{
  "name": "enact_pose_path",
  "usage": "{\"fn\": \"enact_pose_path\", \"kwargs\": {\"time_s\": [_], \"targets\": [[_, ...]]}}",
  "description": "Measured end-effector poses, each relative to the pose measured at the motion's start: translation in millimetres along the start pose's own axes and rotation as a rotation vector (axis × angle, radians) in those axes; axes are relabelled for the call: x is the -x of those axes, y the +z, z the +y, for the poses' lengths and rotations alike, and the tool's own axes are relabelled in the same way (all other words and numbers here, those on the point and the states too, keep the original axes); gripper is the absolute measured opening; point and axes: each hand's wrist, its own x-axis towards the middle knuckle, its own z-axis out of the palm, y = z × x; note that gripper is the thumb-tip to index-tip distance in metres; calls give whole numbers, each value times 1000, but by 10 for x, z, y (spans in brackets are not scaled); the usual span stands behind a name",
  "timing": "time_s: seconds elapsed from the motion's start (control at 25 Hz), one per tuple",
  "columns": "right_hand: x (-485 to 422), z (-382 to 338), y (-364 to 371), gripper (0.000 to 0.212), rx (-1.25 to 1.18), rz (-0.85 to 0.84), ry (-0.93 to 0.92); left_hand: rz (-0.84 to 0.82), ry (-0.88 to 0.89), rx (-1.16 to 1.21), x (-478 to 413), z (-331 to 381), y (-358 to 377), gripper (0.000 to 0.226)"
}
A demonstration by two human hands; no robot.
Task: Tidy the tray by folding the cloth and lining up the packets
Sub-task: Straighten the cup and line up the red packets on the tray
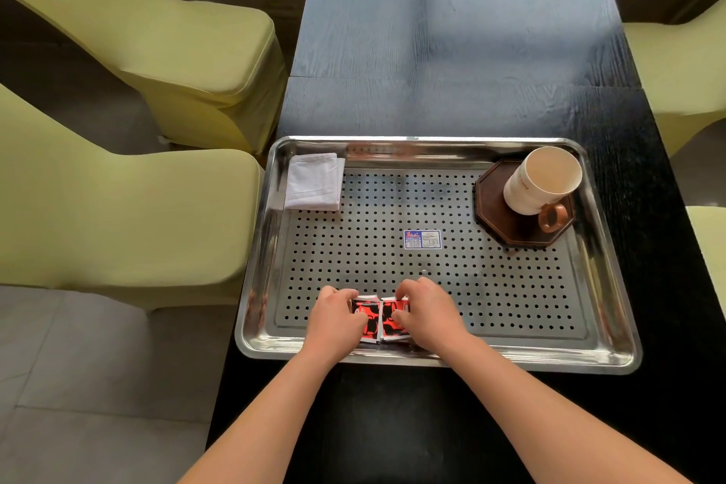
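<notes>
Your left hand (pixel 337 320) and your right hand (pixel 426 310) sit side by side at the near edge of the steel tray (pixel 613 287), each one closed on a packet. The left packet (pixel 367 320) lies under your left fingers, pinched between the thumb on its near side and the fingertips curled over its far edge; the right packet (pixel 393 320) is held the same way by your right hand. Both are red and black with white borders, they lie flat on the perforated floor of the tray, and their inner edges touch between your two hands. Just beyond your right hand, near the middle of the tray, a small blue and white sticker (pixel 422 239) is stuck to the metal. Well beyond your left hand, in the far corner on that side, the white cloth (pixel 314 183) lies folded into a neat square against the tray wall. Far beyond your right hand, in the opposite far corner, a cream mug (pixel 540 179) with a brown handle stands on a dark octagonal coaster (pixel 506 224). The tray rests on the black worktop (pixel 451 51), and yellow-green covered chairs (pixel 118 208) stand off to the side of your left arm.
</notes>
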Motion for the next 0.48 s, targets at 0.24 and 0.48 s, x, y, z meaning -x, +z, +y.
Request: {"fn": "enact_pose_path", "kwargs": {"time_s": [0.24,0.48], "targets": [[97,234,-168,24,-59,190,78,16,63,-61,3,-49,-5,53],[224,452,-186,32,-11,124,180,84,58,-94,-18,-32,30,39]]}}
